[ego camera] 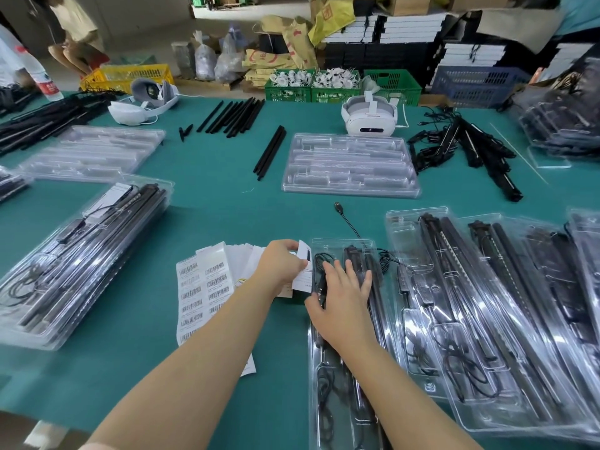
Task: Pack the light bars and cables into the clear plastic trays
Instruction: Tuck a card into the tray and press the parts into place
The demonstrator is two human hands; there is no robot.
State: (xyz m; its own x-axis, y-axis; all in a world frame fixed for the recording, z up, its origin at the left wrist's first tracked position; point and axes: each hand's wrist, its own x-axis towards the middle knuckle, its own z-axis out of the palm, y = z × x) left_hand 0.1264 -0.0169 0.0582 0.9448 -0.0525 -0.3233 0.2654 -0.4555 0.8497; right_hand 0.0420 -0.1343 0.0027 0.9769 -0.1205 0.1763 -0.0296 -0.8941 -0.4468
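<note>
Head view, left hand (281, 264) pinching a white leaflet (303, 266) beside the clear plastic tray (328, 378) on the green table (227, 196), right hand (341, 297) spread flat, pressing cable (319, 274) and light bars (357, 258) into it.

I see a green worktop (207, 190); behind it, plastic crates (334, 89) and stacked boxes (409, 30) on grey floor (136, 21).

One wide-angle view from the person's head looks forward and down across the green tabletop (207, 196). Both forearms reach in from the near edge, close to the lens. The far edge shows stacked crates and boxes on the floor beyond, bowed by the lens.
</note>
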